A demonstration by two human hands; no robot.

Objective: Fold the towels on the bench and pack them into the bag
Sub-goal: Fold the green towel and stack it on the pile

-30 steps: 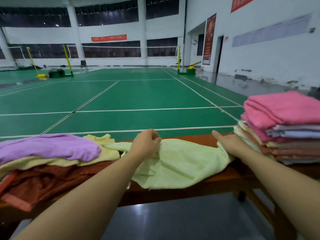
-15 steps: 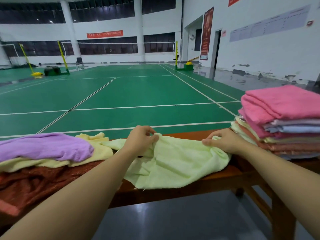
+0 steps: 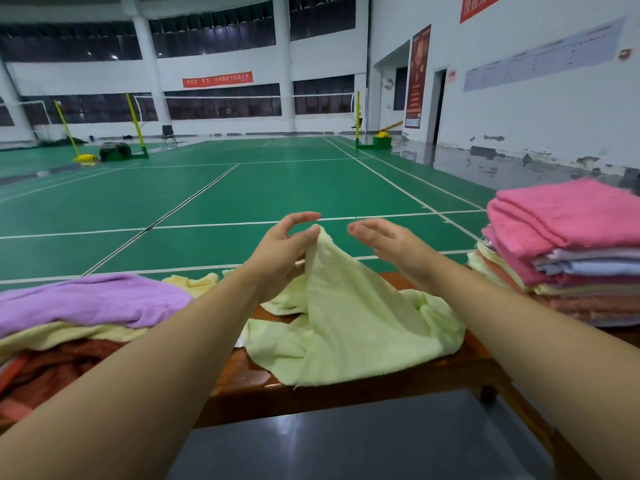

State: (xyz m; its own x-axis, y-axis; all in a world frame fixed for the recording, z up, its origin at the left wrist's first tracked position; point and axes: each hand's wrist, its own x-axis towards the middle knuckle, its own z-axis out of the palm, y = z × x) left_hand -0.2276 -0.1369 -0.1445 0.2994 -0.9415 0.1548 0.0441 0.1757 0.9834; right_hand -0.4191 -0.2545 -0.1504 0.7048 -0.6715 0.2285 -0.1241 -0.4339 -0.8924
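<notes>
A pale green towel (image 3: pixel 346 327) lies crumpled on the brown wooden bench (image 3: pixel 263 386), one corner pulled up into a peak. My left hand (image 3: pixel 280 251) pinches that raised corner between thumb and fingers. My right hand (image 3: pixel 391 247) hovers just right of the peak, fingers apart, holding nothing. A loose heap of unfolded towels sits at the left: a purple towel (image 3: pixel 90 299) on top, a yellow towel (image 3: pixel 69 337) under it, a rust-red towel (image 3: pixel 52 368) lowest. A stack of folded towels (image 3: pixel 575 258) topped by a pink one stands at the right. No bag is in view.
Beyond the bench stretches a green badminton court (image 3: pixel 277 188) with white lines, net posts and a chair far back. A grey floor (image 3: pixel 346 441) lies under the bench's front edge. A white wall with a doorway runs along the right.
My left hand has lifted the green towel's corner up off the bench. My right hand let go of the towel's right edge and moved left and up toward the raised corner.
</notes>
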